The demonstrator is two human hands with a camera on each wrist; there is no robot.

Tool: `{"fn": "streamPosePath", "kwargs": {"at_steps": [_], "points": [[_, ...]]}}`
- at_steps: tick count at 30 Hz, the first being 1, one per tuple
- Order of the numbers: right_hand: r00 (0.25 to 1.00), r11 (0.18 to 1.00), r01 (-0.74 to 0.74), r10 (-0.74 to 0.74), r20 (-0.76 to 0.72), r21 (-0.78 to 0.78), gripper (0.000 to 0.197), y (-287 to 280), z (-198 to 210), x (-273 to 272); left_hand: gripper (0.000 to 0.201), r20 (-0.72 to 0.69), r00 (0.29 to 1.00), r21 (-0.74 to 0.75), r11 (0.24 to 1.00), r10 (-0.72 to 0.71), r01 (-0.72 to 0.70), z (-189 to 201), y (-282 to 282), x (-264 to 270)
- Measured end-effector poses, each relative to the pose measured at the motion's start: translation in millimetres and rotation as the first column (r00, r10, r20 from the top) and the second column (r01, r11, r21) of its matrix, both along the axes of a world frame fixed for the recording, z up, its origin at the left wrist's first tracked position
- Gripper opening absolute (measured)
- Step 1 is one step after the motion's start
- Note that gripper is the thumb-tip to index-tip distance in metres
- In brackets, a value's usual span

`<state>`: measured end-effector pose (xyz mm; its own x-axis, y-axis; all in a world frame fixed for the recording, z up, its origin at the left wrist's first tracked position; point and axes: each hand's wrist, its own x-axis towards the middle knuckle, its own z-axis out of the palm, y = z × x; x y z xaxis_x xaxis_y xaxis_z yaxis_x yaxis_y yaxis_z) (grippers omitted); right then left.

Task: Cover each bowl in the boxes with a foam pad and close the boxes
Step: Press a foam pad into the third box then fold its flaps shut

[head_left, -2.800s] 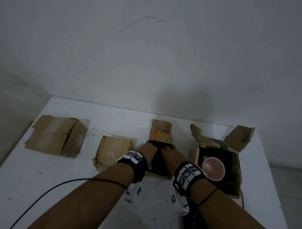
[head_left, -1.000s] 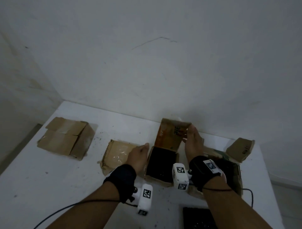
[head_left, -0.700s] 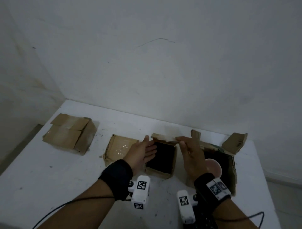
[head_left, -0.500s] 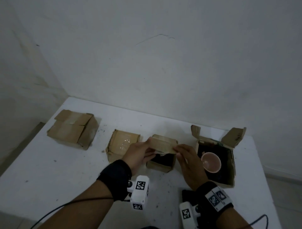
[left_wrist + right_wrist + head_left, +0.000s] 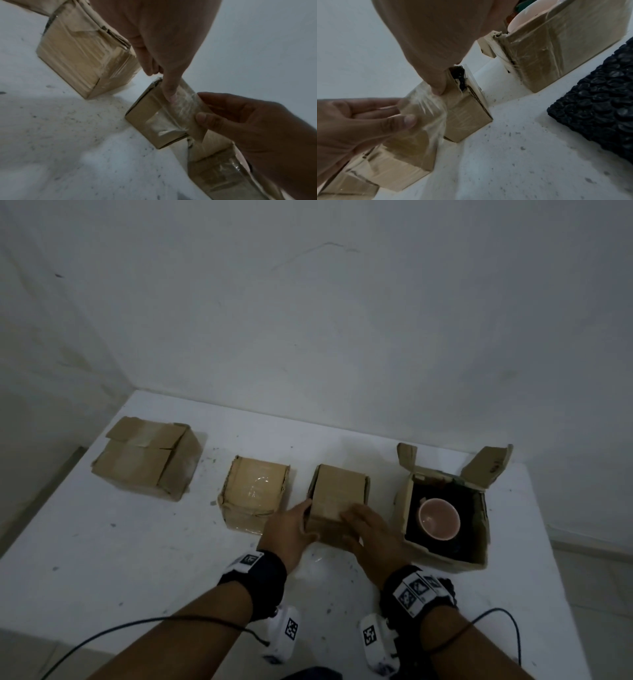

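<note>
Speckled white table (image 5: pixel 102 542) meets bare, dim walls (image 5: pixel 342 337).

the left hand (image 5: pixel 287 530) and right hand (image 5: pixel 371 537) are bare, like the forearms. each wrist wears a wide black band (image 5: pixel 260 580) topped with white tags printed with black square codes. a white block (image 5: pixel 286 630) bearing one code sits under each; thin black cables (image 5: pixel 137 628) trail back.
</note>
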<state>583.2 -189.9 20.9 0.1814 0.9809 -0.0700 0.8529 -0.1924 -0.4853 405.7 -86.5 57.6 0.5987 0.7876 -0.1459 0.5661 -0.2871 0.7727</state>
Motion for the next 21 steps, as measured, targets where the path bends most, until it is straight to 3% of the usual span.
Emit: {"fn": "streamPosePath", "kwargs": {"at_steps": [3, 5, 8, 10, 12, 17, 21], "points": [[0.997, 0.997, -0.074, 0.074, 0.005, -0.003, 0.044, 6.5, -10.7, 5.6, 0.063, -0.086, 0.994, 0.084, 0.994, -0.069, 0.076, -5.2, 3.6, 2.7], [0.986, 0.987, -0.148, 0.153, 0.068, -0.069, 0.052, 9.4, -18.3, 9.7, 0.059, -0.21, 0.949, 0.117, 0.958, -0.234, 0.262, -11.9, 8.3, 5.6], [0.955, 0.966, -0.223, 0.244, 0.169, -0.132, 0.067, 9.6, -23.8, 13.5, 0.057, -0.405, 0.784, 0.134, 0.818, -0.471, 0.56, -22.1, 17.6, 11.1], [0.942, 0.964, -0.204, 0.24, 0.232, -0.17, 0.074, 8.1, -26.6, 12.5, 0.06, -0.528, 0.679, 0.107, 0.752, -0.511, 0.65, -24.8, 23.5, 15.0], [0.943, 0.974, -0.195, 0.219, 0.25, -0.117, 0.07, 6.9, -29.5, 7.2, 0.06, -0.591, 0.641, 0.116, 0.735, -0.49, 0.668, -25.0, 26.9, 16.6], [0.942, 0.982, -0.188, 0.186, 0.28, -0.018, 0.073, 16.9, -31.6, -7.5, 0.048, -0.563, 0.737, 0.291, 0.745, -0.374, 0.6, -29.4, 22.4, 17.6], [0.934, 0.986, -0.165, 0.159, 0.321, -0.008, 0.064, 21.7, -38.8, -6.5, 0.049, -0.516, 0.789, 0.31, 0.786, -0.335, 0.536, -48.8, 23.6, 22.1]]}}
